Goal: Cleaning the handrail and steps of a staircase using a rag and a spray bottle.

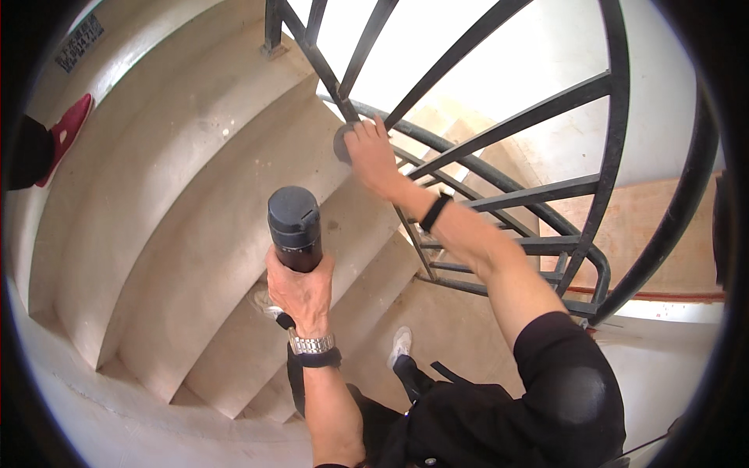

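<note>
Centre of the frame: we see a black cylindrical bottle with a flat-topped blue-grey cap (296,228), tilted slightly, its lower part enclosed by the left grip (301,290), whose fingers wrap firmly around it. Upper centre: the right grip (374,158) has bent fingers against a dark rounded object (342,144) beside the dark metal railing (511,117); whether they clasp it or merely touch it, we cannot tell.

We judge the bottle stiff and moderately weighty, depending on its unseen contents, and its smooth side somewhat slippery. We would take hold around the body below the cap, rather than by the cap, which might turn. The rounded object's stiffness is uncertain.

Materials: straight, square-edged bars contrast with a curved tubular rail; the pale, smooth, scuffed stairs (187,183) fan across the left. A silvery linked-metal wristwatch (314,344) rings the left wrist, a matte black band (435,213) the right.
</note>
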`<action>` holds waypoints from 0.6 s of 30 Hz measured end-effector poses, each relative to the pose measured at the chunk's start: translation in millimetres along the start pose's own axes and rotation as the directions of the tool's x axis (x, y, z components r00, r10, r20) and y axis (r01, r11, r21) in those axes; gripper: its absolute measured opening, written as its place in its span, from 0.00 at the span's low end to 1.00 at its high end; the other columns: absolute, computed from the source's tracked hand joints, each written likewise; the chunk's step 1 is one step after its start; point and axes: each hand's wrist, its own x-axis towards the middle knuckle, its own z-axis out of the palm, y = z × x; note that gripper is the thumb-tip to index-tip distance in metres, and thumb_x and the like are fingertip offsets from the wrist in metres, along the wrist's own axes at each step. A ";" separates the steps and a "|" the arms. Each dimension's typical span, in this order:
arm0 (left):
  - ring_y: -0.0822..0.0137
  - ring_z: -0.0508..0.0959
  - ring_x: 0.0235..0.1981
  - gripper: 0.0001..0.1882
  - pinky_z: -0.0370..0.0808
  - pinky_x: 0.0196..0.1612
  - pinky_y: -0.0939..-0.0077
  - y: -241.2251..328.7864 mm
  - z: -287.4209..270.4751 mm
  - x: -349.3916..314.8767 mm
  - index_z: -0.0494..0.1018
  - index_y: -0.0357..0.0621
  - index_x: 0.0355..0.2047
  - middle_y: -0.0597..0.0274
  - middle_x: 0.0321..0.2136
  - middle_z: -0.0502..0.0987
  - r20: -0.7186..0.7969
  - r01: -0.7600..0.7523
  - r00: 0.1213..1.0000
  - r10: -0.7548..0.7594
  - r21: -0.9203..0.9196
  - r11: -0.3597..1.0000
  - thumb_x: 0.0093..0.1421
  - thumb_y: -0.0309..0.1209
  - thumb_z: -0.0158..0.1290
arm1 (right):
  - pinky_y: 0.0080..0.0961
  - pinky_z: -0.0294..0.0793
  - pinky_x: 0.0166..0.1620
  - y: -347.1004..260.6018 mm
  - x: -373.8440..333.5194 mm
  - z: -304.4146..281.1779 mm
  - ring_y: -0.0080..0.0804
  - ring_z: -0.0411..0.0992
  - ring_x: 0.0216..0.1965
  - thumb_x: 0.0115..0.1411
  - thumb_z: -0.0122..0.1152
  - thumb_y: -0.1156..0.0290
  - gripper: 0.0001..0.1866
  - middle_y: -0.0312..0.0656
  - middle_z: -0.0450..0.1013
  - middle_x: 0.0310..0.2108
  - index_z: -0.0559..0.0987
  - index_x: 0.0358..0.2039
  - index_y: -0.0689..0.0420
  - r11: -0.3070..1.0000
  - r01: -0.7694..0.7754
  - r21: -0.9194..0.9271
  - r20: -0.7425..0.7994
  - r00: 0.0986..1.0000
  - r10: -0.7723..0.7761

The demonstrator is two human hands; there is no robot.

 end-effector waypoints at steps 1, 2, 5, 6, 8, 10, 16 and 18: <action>0.47 0.81 0.38 0.34 0.75 0.44 0.58 -2.7 -1.4 -1.5 0.70 0.38 0.49 0.48 0.38 0.80 0.000 0.011 1.000 -0.011 0.004 1.000 0.39 0.33 0.66 | 0.51 0.56 0.68 4.4 8.6 7.7 0.49 0.71 0.50 0.54 0.60 0.73 0.09 0.49 0.76 0.37 0.78 0.36 0.61 0.979 0.127 -0.160 0.133 0.986 -0.106; 0.47 0.81 0.38 0.34 0.75 0.43 0.58 -6.2 -2.9 -2.7 0.70 0.38 0.49 0.48 0.37 0.80 -0.015 -0.012 1.000 0.012 -0.002 1.000 0.40 0.33 0.66 | 0.53 0.54 0.68 7.4 13.4 14.2 0.48 0.72 0.49 0.56 0.58 0.72 0.10 0.50 0.77 0.36 0.80 0.36 0.64 0.938 0.214 -0.272 0.340 0.933 -0.115; 0.46 0.81 0.38 0.34 0.76 0.43 0.58 -12.1 0.6 -6.1 0.70 0.37 0.50 0.47 0.37 0.80 -0.031 -0.029 0.999 0.028 -0.014 0.999 0.40 0.33 0.66 | 0.53 0.52 0.69 2.2 21.5 39.6 0.48 0.73 0.49 0.57 0.59 0.71 0.12 0.50 0.78 0.36 0.82 0.39 0.63 0.910 0.261 -0.323 0.522 0.851 -0.059; 0.46 0.81 0.37 0.34 0.76 0.43 0.58 -12.8 0.9 -6.3 0.70 0.37 0.50 0.47 0.37 0.80 -0.038 -0.034 0.999 0.033 -0.024 0.999 0.40 0.33 0.65 | 0.52 0.49 0.70 -2.7 22.3 46.2 0.50 0.74 0.49 0.58 0.58 0.69 0.14 0.47 0.78 0.37 0.82 0.42 0.61 0.879 0.234 -0.417 0.490 0.872 0.001; 0.46 0.81 0.37 0.34 0.76 0.43 0.58 -14.0 1.0 -10.2 0.70 0.37 0.49 0.47 0.37 0.80 -0.025 -0.031 0.999 0.031 -0.012 0.999 0.40 0.33 0.65 | 0.52 0.51 0.69 -6.6 8.7 57.5 0.52 0.74 0.50 0.59 0.56 0.70 0.13 0.52 0.78 0.38 0.81 0.39 0.63 0.844 0.267 -0.465 0.430 0.902 -0.049; 0.47 0.81 0.37 0.34 0.76 0.44 0.58 -15.1 1.7 -12.0 0.70 0.36 0.49 0.47 0.37 0.80 -0.004 -0.039 0.999 0.039 -0.008 0.999 0.40 0.33 0.65 | 0.50 0.51 0.68 -1.5 -16.1 65.5 0.55 0.71 0.55 0.61 0.53 0.67 0.17 0.49 0.78 0.43 0.82 0.45 0.63 0.742 0.353 -0.570 0.382 0.913 -0.140; 0.47 0.81 0.38 0.33 0.76 0.44 0.58 -13.8 -5.6 -16.9 0.70 0.35 0.48 0.46 0.37 0.80 -0.016 -0.003 1.000 0.002 -0.055 0.998 0.41 0.34 0.66 | 0.42 0.63 0.61 8.3 -139.6 62.6 0.51 0.68 0.57 0.58 0.54 0.68 0.16 0.54 0.78 0.43 0.81 0.41 0.64 0.779 0.524 -0.346 0.529 0.794 -0.299; 0.47 0.81 0.38 0.33 0.76 0.44 0.58 -12.4 -2.4 -14.7 0.70 0.37 0.48 0.47 0.36 0.80 0.002 -0.003 1.000 0.003 -0.090 0.996 0.40 0.34 0.66 | 0.41 0.65 0.59 3.1 -163.1 56.7 0.50 0.70 0.55 0.57 0.56 0.68 0.16 0.53 0.78 0.43 0.81 0.41 0.63 0.775 0.529 -0.346 0.591 0.765 -0.258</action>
